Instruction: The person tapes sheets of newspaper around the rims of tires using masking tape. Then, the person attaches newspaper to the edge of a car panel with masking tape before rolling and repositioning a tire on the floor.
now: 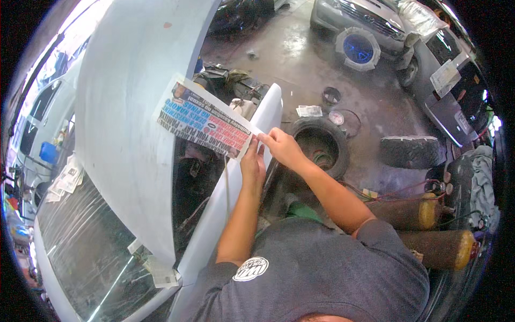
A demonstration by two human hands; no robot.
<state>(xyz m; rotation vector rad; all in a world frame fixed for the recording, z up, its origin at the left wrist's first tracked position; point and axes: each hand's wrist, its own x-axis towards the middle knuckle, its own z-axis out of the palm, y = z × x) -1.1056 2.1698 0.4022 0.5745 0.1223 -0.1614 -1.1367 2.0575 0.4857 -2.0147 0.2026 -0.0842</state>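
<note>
My right hand (282, 148) pinches the near right corner of a printed newspaper strip (207, 118) between thumb and fingers. Just beside it, my left hand (253, 163) has its fingertips on the same end of the paper. The strip stretches across the gap over the engine bay (193, 169), its far end lying against the raised, pale grey car hood (128, 80). Under both hands runs the pale grey front fender (213, 205). The paper hides part of the engine bay.
A tyre (342, 151) lies on the concrete floor (277, 60) beyond my right hand, with another tyre (412, 151) farther right. Gas cylinders (438, 245) with hoses lie at right. Film covers the windshield (88, 225). A silver vehicle (362, 20) stands at the back.
</note>
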